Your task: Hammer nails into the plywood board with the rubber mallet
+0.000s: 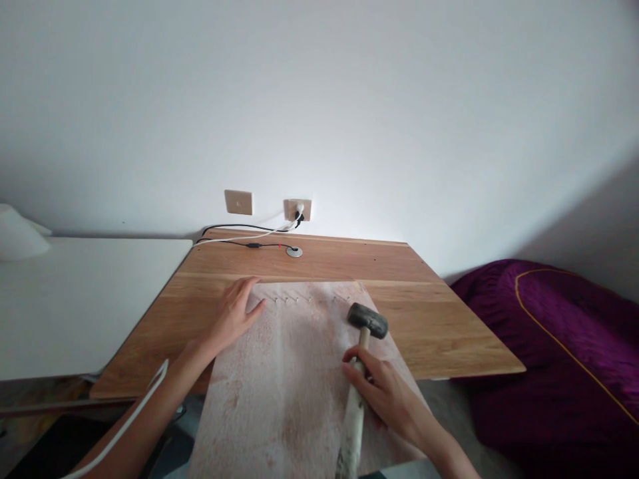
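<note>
My right hand (382,392) is wrapped round the pale handle of a mallet (368,320) with a dark, blocky head. The mallet head is over the right side of a whitish, worn wooden board (284,379), close to its far edge. Several thin nails (297,299) stand up in a row along the board's far end. My left hand (238,309) rests at the board's far left corner, thumb and fingers apart, with the thumb near the leftmost nail. Nothing is held in it.
The board lies on a wooden table (439,319) against a white wall. Cables run from a wall socket (298,210) past a round grommet (294,252). A white table (100,293) stands on the left, and a purple cloth-covered thing (564,332) on the right.
</note>
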The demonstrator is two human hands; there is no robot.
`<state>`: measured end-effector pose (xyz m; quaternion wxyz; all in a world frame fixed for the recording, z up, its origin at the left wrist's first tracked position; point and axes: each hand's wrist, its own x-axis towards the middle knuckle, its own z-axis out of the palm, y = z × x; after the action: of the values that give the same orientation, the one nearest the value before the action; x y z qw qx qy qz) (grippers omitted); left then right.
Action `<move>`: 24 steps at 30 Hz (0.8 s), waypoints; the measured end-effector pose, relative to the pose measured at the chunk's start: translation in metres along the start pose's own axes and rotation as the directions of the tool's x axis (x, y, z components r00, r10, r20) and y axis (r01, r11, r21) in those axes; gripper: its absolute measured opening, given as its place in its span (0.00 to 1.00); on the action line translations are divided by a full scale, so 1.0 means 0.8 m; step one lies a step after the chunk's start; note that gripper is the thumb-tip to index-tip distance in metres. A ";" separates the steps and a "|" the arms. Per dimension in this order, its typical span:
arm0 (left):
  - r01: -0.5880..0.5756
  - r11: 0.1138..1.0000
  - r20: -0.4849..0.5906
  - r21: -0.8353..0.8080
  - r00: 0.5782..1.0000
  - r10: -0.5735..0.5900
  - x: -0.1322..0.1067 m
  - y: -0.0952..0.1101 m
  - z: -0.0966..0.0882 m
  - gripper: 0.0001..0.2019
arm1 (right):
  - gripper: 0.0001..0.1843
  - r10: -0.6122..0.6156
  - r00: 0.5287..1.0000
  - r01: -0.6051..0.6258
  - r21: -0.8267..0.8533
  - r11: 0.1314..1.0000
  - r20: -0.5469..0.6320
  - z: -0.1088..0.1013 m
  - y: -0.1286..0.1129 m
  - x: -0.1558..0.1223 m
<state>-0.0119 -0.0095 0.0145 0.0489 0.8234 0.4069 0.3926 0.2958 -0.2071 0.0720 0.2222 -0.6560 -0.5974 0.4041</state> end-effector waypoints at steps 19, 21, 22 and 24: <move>-0.117 0.992 0.228 0.045 0.968 0.103 -0.156 0.123 -0.072 0.30 | 0.20 -0.648 0.683 0.181 -0.781 0.598 -0.338 -0.008 0.113 -0.057; -0.061 0.998 0.282 -0.025 0.957 0.065 -0.140 0.132 -0.055 0.32 | 0.20 -0.608 0.702 0.145 -0.762 0.631 -0.371 -0.023 0.130 -0.053; -0.035 0.997 0.308 -0.075 0.950 0.057 -0.129 0.136 -0.044 0.32 | 0.20 -0.586 0.710 0.123 -0.749 0.651 -0.392 -0.033 0.141 -0.050; 0.034 0.980 0.361 -0.195 0.932 0.039 -0.101 0.147 -0.016 0.32 | 0.20 -0.541 0.724 0.090 -0.718 0.690 -0.428 -0.060 0.169 -0.045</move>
<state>0.0242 -0.1480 0.0209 0.2042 0.8732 0.3487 0.2723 0.4167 -0.2578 0.0043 0.2296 -0.6629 -0.7035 -0.1132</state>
